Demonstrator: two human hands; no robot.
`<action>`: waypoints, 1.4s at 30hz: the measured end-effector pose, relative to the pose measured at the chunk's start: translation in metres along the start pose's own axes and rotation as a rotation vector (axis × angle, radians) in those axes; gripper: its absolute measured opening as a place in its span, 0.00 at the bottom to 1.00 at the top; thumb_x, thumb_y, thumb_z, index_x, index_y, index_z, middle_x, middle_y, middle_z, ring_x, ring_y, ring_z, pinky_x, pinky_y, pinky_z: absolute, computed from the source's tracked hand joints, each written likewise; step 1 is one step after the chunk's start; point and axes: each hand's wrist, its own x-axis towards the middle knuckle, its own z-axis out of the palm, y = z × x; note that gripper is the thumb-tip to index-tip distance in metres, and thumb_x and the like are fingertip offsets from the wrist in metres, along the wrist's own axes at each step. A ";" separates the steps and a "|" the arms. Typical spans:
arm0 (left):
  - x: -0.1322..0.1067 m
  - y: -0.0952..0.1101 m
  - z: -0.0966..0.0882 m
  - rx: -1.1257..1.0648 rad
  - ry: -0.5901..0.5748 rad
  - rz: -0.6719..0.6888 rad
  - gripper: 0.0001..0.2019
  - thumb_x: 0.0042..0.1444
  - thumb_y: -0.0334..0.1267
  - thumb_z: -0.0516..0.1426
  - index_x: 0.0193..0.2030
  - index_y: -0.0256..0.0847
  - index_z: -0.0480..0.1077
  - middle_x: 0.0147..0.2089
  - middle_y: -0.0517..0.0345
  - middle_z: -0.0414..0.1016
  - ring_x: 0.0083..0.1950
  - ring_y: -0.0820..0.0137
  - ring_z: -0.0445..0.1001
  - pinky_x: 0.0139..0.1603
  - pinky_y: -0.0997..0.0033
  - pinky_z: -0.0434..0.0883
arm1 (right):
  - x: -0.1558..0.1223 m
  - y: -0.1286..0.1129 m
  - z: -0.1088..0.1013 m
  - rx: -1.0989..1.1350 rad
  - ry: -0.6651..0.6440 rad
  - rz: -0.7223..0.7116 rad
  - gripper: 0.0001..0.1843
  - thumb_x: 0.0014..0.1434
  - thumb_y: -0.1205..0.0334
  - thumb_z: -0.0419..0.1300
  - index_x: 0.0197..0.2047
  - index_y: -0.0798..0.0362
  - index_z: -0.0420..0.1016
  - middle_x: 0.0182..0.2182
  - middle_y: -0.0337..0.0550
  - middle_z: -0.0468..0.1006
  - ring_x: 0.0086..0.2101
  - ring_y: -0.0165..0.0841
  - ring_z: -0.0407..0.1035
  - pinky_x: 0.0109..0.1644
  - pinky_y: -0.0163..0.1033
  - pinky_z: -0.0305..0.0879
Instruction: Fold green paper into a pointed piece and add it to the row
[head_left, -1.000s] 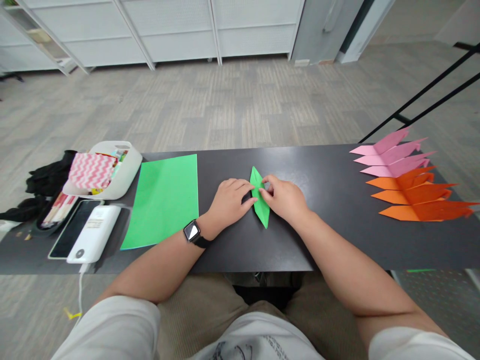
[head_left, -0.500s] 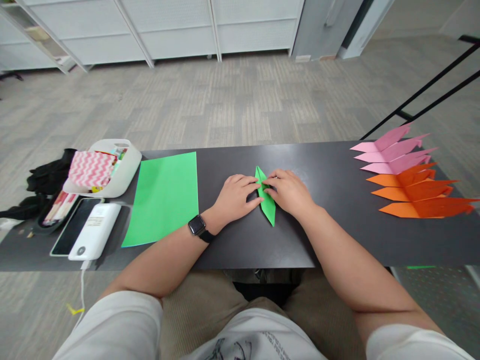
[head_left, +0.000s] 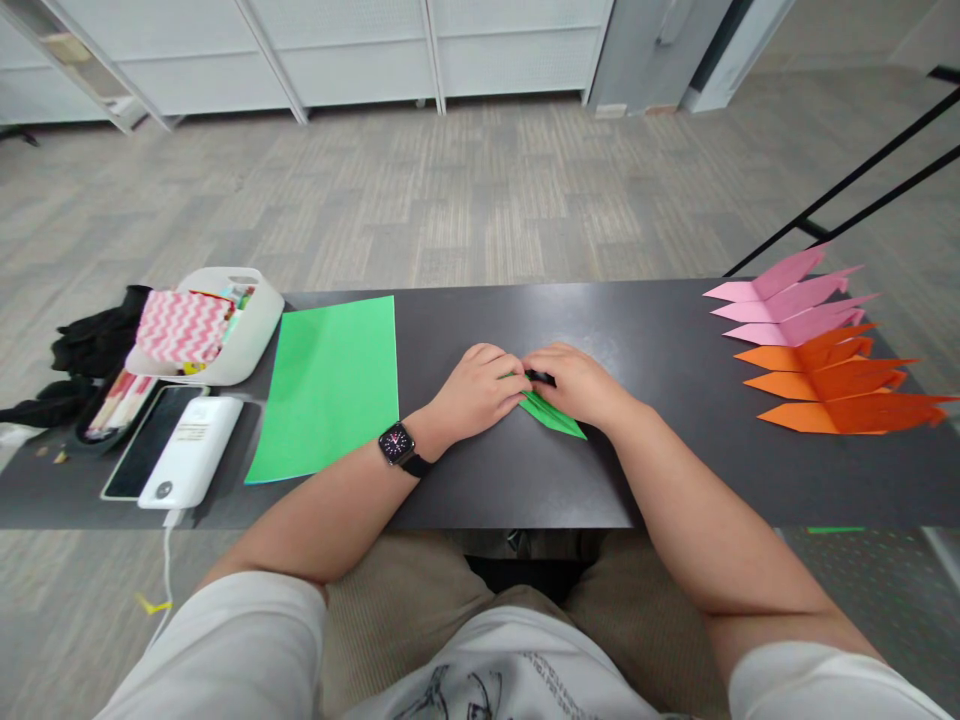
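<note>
A narrow, pointed piece of folded green paper (head_left: 553,413) lies on the dark table (head_left: 675,480), its tip pointing to the lower right. My left hand (head_left: 480,390) has its fingers curled and pinches the paper's left end. My right hand (head_left: 574,383) is closed over the paper's upper part, fingertips meeting the left hand's. Most of the piece is hidden under the two hands. A watch sits on my left wrist.
A flat green sheet (head_left: 330,385) lies to the left. Further left are a white basket (head_left: 247,345) with a pink zigzag pouch, a phone (head_left: 142,440) and a white power bank (head_left: 191,450). Folded pink (head_left: 787,300) and orange (head_left: 832,385) paper pieces lie at the right edge.
The folded green piece has turned from standing nearly upright to pointing toward the lower right. Both hands closed in over it and now cover its upper part.
</note>
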 end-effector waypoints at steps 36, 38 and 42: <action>-0.009 0.014 0.004 0.057 0.025 -0.177 0.09 0.70 0.45 0.65 0.48 0.44 0.84 0.50 0.50 0.85 0.54 0.55 0.79 0.68 0.44 0.67 | -0.009 0.008 -0.009 -0.154 -0.013 -0.005 0.08 0.64 0.64 0.68 0.45 0.45 0.88 0.52 0.47 0.83 0.52 0.45 0.73 0.62 0.53 0.67; -0.010 0.018 0.004 0.080 0.020 -0.200 0.10 0.69 0.46 0.65 0.48 0.43 0.83 0.51 0.49 0.85 0.55 0.53 0.79 0.68 0.43 0.67 | -0.009 0.008 -0.008 -0.175 -0.015 -0.021 0.08 0.65 0.64 0.68 0.45 0.45 0.88 0.55 0.45 0.84 0.54 0.46 0.73 0.63 0.55 0.66; -0.012 0.030 0.000 0.163 -0.035 -0.235 0.20 0.67 0.54 0.66 0.53 0.40 0.82 0.59 0.46 0.83 0.58 0.49 0.77 0.66 0.41 0.69 | -0.009 0.009 -0.007 -0.260 -0.035 -0.054 0.08 0.67 0.64 0.67 0.46 0.44 0.89 0.58 0.42 0.85 0.57 0.48 0.72 0.61 0.56 0.67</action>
